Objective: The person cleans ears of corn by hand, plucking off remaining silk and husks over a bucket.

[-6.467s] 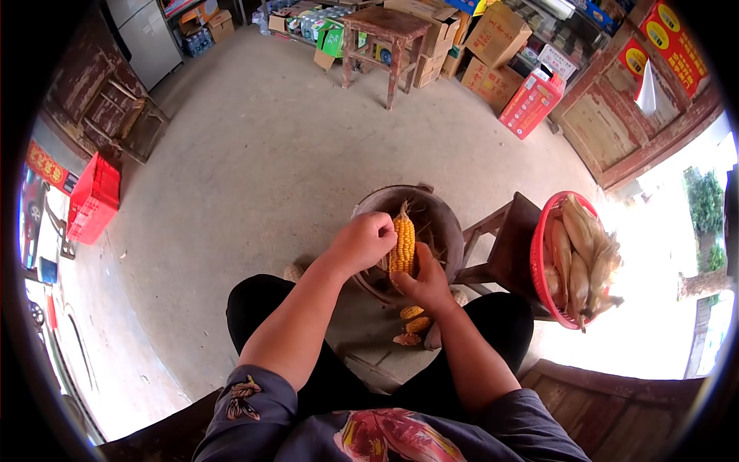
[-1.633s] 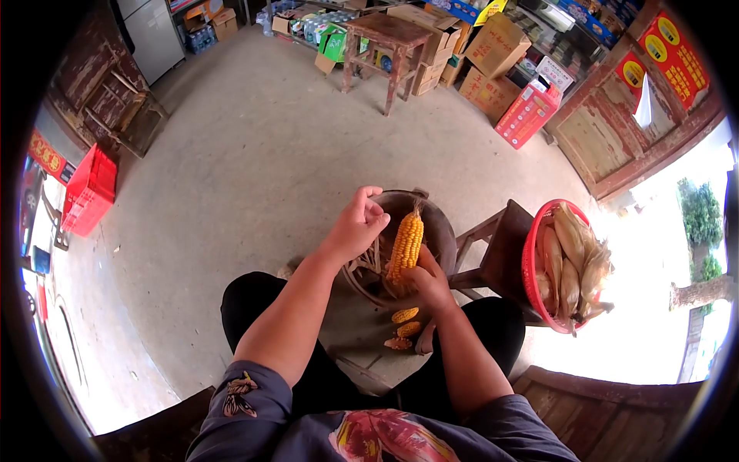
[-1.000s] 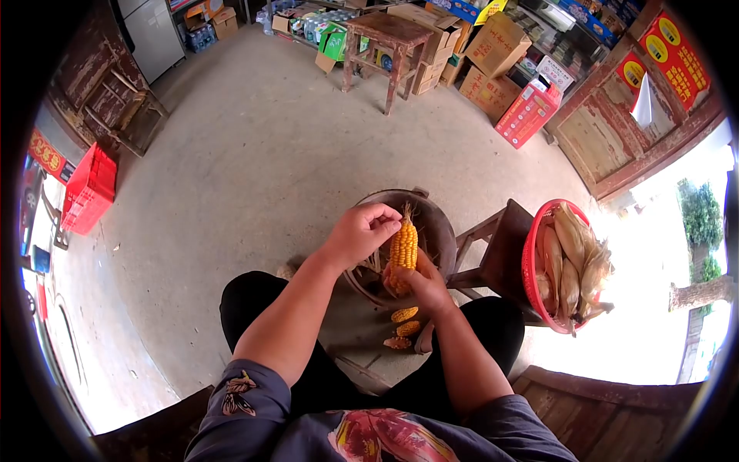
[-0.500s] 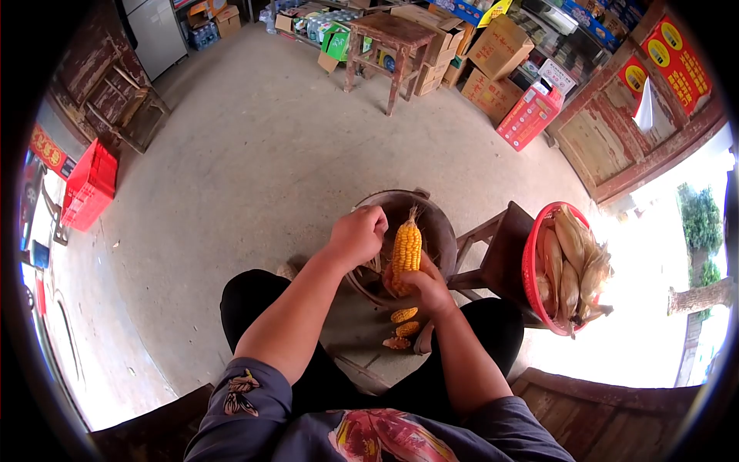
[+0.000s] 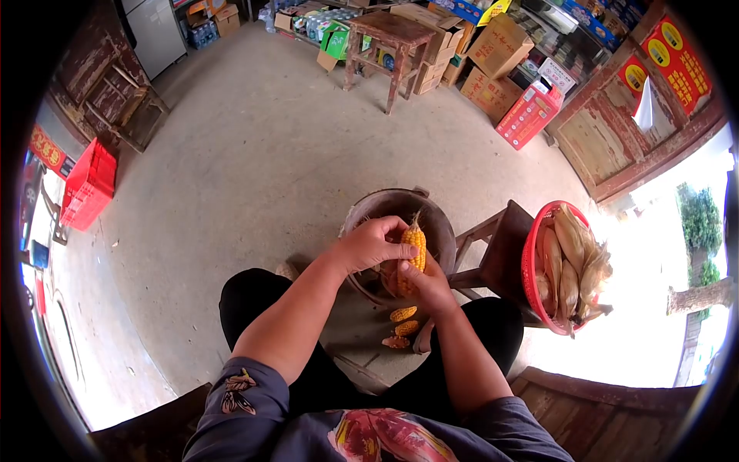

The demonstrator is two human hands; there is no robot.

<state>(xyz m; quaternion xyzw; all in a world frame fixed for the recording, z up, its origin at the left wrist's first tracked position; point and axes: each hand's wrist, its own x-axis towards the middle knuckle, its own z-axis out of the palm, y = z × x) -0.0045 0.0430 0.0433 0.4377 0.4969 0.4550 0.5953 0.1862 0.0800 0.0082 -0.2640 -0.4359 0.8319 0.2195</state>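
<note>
A husked yellow corn cob (image 5: 414, 240) stands upright over a wide, dark bucket (image 5: 366, 206), its silky tip pointing away from me. My right hand (image 5: 429, 286) is wrapped round the lower part of the cob, thumb on its near side. On the upper left of the cob, my left hand (image 5: 377, 245) is closed, with the thumb lying across the kernels and the fingers partly hidden behind. Below the bucket, several short yellow corn cobs (image 5: 405, 328) lie between my legs.
A red basket (image 5: 531, 269) of corn in dry husks (image 5: 571, 254) rests on a dark wooden stool (image 5: 504, 245) to the right. Further off are a wooden stool (image 5: 391, 31), cardboard boxes (image 5: 499, 48), a wooden chair (image 5: 123, 100) and a red crate (image 5: 91, 185).
My left hand has moved right from beside the cob onto its upper part. The cob has tilted and shifted slightly right in my right hand.
</note>
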